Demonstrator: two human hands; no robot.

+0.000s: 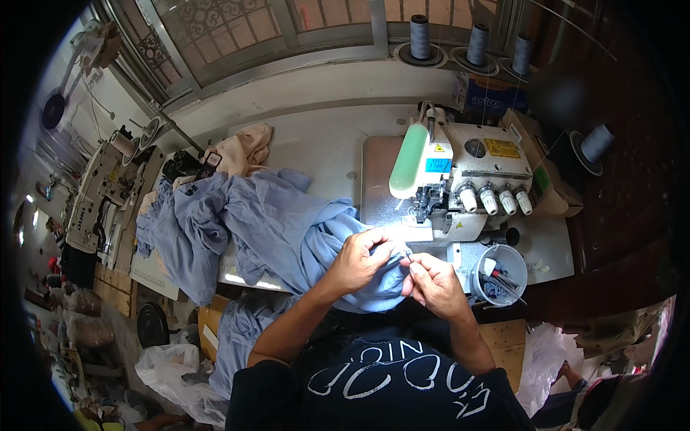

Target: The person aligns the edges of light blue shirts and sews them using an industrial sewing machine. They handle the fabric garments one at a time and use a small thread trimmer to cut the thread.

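Blue cloth (280, 215): soft woven textile, matte, heavily creased, in loose folds, spread from the left part of the table to its near edge, the end in the hands lying in front of the white sewing machine (471, 161). Beige cloth (248, 147): crumpled, behind the blue. Table (323, 140): smooth, pale top. Machine: hard glossy casing, with a rounded green tube-shaped part (408, 161) at its left and a shiny flat metal plate (377, 172). Bucket (503, 253): round, translucent plastic, holding blue scraps and slender tools, right of the hands. Carton (557, 179): brown cardboard, beside the machine. Left hand (364, 260): fingers curled, gripping the blue cloth near its brightly lit edge. Right hand (435, 285): thumb and forefinger pinched together on a thin dark item (407, 253) at that edge, too small to identify; remaining fingers bent. Counts: two hands, close together; one beige cloth; one bucket; four blue-grey thread cones (420, 37), three along the back and one farther right; four white ribbed dials (489, 200) in a row on the machine front; one second sewing machine (97, 190), far left.
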